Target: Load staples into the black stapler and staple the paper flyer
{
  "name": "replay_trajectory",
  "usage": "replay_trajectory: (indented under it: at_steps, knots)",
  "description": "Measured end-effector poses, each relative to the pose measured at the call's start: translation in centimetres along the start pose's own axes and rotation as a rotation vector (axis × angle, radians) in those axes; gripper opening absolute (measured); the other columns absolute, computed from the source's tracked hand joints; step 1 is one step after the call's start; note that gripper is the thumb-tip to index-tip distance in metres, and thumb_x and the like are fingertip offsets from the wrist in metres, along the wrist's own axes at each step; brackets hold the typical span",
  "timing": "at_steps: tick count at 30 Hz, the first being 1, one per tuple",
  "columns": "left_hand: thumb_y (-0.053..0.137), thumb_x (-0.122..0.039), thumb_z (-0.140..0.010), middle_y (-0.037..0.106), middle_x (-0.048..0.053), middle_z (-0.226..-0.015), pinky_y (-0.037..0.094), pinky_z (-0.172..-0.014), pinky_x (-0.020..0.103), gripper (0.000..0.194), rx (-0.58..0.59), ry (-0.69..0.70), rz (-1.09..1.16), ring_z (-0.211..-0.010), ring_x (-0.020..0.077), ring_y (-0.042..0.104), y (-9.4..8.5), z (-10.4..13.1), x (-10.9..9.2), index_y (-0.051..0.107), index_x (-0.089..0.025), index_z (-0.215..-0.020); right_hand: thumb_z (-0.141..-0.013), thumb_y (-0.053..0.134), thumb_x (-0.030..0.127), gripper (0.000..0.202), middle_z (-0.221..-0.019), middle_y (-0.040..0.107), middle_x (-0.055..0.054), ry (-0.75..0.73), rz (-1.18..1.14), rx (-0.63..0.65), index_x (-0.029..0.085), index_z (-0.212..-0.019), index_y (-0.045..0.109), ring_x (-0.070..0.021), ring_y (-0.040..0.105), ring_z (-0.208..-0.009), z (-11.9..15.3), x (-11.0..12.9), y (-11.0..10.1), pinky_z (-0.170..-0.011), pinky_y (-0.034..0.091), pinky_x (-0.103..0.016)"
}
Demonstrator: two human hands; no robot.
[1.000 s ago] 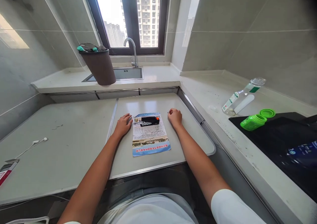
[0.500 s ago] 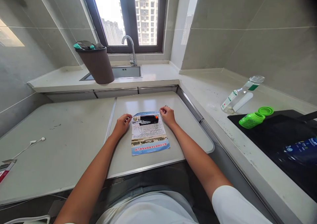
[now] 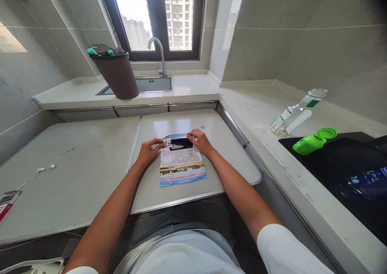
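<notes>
A black stapler [image 3: 180,143] with a silvery metal part lies across the upper half of a printed sheet [image 3: 182,171] on the light folding table [image 3: 145,197]. My left hand [image 3: 148,151] pinches the stapler's metal end at its left. At the other end, the fingers of my right hand [image 3: 199,141] are closed on the black body and cover its orange spot. Two tiny dark pieces [image 3: 202,127] lie on the table just beyond my right hand.
A brown bin [image 3: 116,74] stands by the sink [image 3: 154,84] at the back. On the right counter are a clear bottle [image 3: 294,114], an open green container [image 3: 308,144] and a blue-labelled bottle [image 3: 369,181]. White earphones [image 3: 39,171] lie at the left.
My right hand has moved left onto the stapler's right end, and my left hand has come in to its metal end. The small dark pieces are now uncovered.
</notes>
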State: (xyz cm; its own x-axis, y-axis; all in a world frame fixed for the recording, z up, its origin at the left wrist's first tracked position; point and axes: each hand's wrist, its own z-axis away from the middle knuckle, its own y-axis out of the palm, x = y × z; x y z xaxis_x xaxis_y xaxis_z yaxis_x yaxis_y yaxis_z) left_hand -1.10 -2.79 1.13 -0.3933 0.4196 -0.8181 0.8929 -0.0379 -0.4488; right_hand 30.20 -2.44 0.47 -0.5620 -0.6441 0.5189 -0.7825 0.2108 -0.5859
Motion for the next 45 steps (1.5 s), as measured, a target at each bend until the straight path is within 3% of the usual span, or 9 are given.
replay_trajectory:
  at_steps: [6, 26, 37, 40, 43, 45]
  knots:
    - [0.077, -0.037, -0.090, 0.081, 0.005, -0.106, 0.050, -0.104, 0.042, 0.015, 0.128, 0.083, -0.155, -0.102, 0.0302, 0.073, 0.8, -0.2, 0.9, 0.084, -0.029, -0.101, -0.110, 0.049, 0.047, 0.036, -0.087, 0.066, -0.004, -0.016, -0.031, 0.056, 0.023, -0.099, 0.074, -0.0209, 0.058, -0.090, -0.1, 0.2, 0.0, -0.085, 0.049, -0.035]
    - [0.065, -0.036, -0.099, 0.081, 0.005, -0.104, 0.050, -0.091, 0.039, 0.020, 0.161, 0.202, -0.442, -0.094, 0.0256, 0.074, 0.8, -0.5, 1.0, 0.081, -0.025, -0.105, -0.108, 0.056, 0.037, 0.025, -0.087, 0.063, -0.004, -0.026, -0.059, 0.060, 0.022, -0.097, 0.072, -0.0201, 0.057, -0.084, 0.0, 0.0, 0.3, -0.080, 0.047, -0.033]
    - [0.061, -0.038, -0.100, 0.081, 0.006, -0.105, 0.050, -0.097, 0.041, 0.025, 0.216, 0.199, -0.456, -0.096, 0.0249, 0.074, 1.0, -0.6, 1.4, 0.080, -0.024, -0.107, -0.107, 0.056, 0.038, 0.026, -0.087, 0.064, -0.005, -0.009, -0.055, 0.072, 0.022, -0.098, 0.074, -0.0217, 0.058, -0.087, -0.1, -0.2, 0.5, -0.083, 0.049, -0.036]
    - [0.062, -0.041, -0.099, 0.080, 0.007, -0.109, 0.053, -0.096, 0.040, 0.028, 0.255, 0.194, -0.429, -0.097, 0.0252, 0.074, 0.7, -0.6, 1.4, 0.080, -0.024, -0.111, -0.103, 0.064, 0.041, 0.023, -0.105, 0.069, -0.009, -0.041, -0.050, 0.090, 0.022, -0.111, 0.075, -0.0250, 0.060, -0.101, 0.0, 0.0, 0.7, -0.094, 0.050, -0.040]
    - [0.062, -0.043, -0.098, 0.080, 0.008, -0.112, 0.054, -0.097, 0.040, 0.030, 0.297, 0.219, -0.403, -0.102, 0.0259, 0.074, -0.2, -0.6, 1.6, 0.080, -0.025, -0.114, -0.095, 0.075, 0.038, 0.040, -0.129, 0.069, -0.011, -0.039, -0.093, 0.192, 0.023, -0.132, 0.069, -0.0282, 0.061, -0.118, 0.2, 0.2, 1.3, -0.104, 0.050, -0.045]
    - [0.062, -0.043, -0.097, 0.081, 0.006, -0.111, 0.052, -0.102, 0.043, 0.028, 0.303, 0.213, -0.382, -0.103, 0.0265, 0.075, -1.0, -0.6, 1.6, 0.081, -0.025, -0.108, -0.093, 0.075, 0.033, 0.042, -0.128, 0.072, -0.010, 0.043, -0.141, 0.237, 0.023, -0.134, 0.069, -0.0279, 0.065, -0.116, 0.3, 0.1, 1.7, -0.103, 0.052, -0.045]
